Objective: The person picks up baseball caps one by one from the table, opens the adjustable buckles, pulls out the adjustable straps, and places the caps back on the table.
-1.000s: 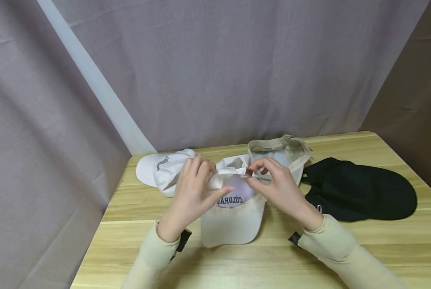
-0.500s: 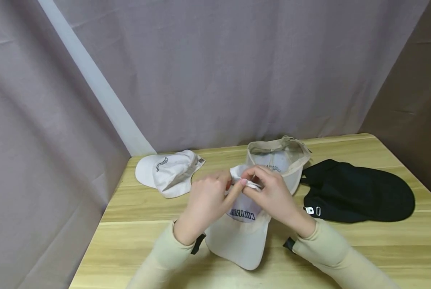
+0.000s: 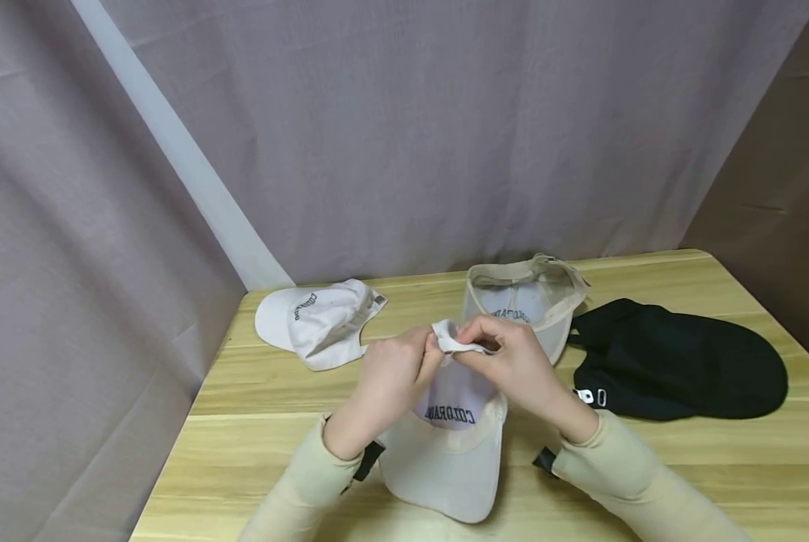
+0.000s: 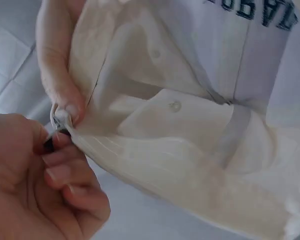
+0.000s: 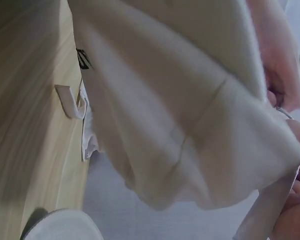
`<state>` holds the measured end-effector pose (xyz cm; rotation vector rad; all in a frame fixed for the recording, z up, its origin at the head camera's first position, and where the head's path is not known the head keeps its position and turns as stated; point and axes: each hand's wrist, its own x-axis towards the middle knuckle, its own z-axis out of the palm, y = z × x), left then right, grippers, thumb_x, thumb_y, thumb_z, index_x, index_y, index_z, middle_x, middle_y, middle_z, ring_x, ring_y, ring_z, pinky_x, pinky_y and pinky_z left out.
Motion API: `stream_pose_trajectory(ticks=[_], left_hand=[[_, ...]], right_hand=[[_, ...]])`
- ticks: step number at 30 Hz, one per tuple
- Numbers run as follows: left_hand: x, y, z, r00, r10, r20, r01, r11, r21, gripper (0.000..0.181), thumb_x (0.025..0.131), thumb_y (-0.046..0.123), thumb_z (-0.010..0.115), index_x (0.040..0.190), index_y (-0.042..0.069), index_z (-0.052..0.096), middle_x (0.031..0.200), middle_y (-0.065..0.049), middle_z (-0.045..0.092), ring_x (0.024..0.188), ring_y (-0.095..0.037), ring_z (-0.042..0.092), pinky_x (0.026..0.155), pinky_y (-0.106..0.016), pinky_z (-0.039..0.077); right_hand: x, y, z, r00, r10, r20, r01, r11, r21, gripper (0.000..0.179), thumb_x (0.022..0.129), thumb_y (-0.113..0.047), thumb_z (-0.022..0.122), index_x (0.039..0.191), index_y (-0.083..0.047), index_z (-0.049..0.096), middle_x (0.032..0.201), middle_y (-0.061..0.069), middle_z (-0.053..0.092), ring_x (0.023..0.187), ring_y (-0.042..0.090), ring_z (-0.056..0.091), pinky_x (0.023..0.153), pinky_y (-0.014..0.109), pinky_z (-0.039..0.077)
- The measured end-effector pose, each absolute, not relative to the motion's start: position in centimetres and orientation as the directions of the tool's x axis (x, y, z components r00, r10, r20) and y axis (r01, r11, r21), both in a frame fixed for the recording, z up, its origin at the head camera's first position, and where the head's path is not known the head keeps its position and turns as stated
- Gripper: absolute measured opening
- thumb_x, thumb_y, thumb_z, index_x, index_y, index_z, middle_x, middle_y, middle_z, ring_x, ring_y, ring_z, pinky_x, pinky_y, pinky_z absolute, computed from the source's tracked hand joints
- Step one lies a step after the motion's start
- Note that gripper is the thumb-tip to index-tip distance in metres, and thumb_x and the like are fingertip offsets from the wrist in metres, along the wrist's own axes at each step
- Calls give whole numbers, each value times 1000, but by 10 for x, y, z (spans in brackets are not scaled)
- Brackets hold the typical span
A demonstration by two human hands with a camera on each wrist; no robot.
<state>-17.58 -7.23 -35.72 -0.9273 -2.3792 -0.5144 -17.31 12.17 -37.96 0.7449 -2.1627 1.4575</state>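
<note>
A cream baseball cap [image 3: 445,482] hangs between both hands, its brim towards the person and dark lettering showing reversed on the lilac inner panel. My left hand [image 3: 393,369] pinches the cap's back strap [image 3: 453,345] from the left. My right hand [image 3: 519,361] pinches the same strap from the right, with thumb and forefinger. In the left wrist view, the left hand's curled fingers [image 4: 72,175] hold a small dark piece close beside a metal fitting at the band's edge. In the right wrist view, the folded crown [image 5: 165,110] covers much of both hands.
A white lettered cap [image 3: 329,324] lies at the table's back left. Behind the hands, a beige cap [image 3: 533,293] rests with its opening showing. A black cap [image 3: 675,361] with a metal buckle lies at the right. Grey curtains [image 3: 411,135] stand behind the wooden table [image 3: 262,421].
The left hand moves right and in towards the right hand, now pinching the strap. The cap shifts nearer the person. The white cap at the back left comes into fuller view.
</note>
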Motion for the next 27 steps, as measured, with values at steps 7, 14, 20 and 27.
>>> stream_pose_trajectory(ticks=[7, 14, 20, 27], left_hand=[[-182, -88, -349, -576, 553, 602, 803, 518, 294, 18, 101, 27, 61, 91, 13, 57, 73, 6, 52, 63, -9, 49, 55, -22, 41], [-187, -99, -347, -515, 629, 583, 839, 509, 193, 23, 92, 28, 75, 104, 11, 65, 103, 1, 63, 94, -15, 56, 86, -32, 48], [-190, -99, -353, -564, 621, 544, 826, 436, 358, 17, 94, 21, 71, 105, 11, 65, 107, 2, 61, 102, -15, 54, 92, -33, 46], [-195, -101, -357, -665, 636, 392, 698, 342, 629, 7, 98, 17, 66, 103, 12, 62, 105, 2, 57, 101, -17, 52, 90, -44, 50]], right_hand=[[-171, 123, -374, -818, -189, 543, -575, 237, -783, 15, 83, 6, 78, 84, -7, 70, 94, 6, 71, 88, 15, 66, 76, 24, 57], [-171, 127, -373, -842, -218, 493, -534, 211, -819, 12, 86, 3, 76, 91, -4, 67, 97, 7, 69, 94, 16, 66, 82, 24, 55], [-174, 129, -371, -855, -274, 440, -500, 212, -840, 17, 89, -1, 75, 100, -8, 64, 100, 3, 67, 96, 17, 66, 82, 27, 55], [-176, 132, -377, -830, -320, 457, -534, 218, -817, 25, 89, -3, 76, 112, -9, 68, 106, 1, 70, 96, 17, 66, 82, 27, 56]])
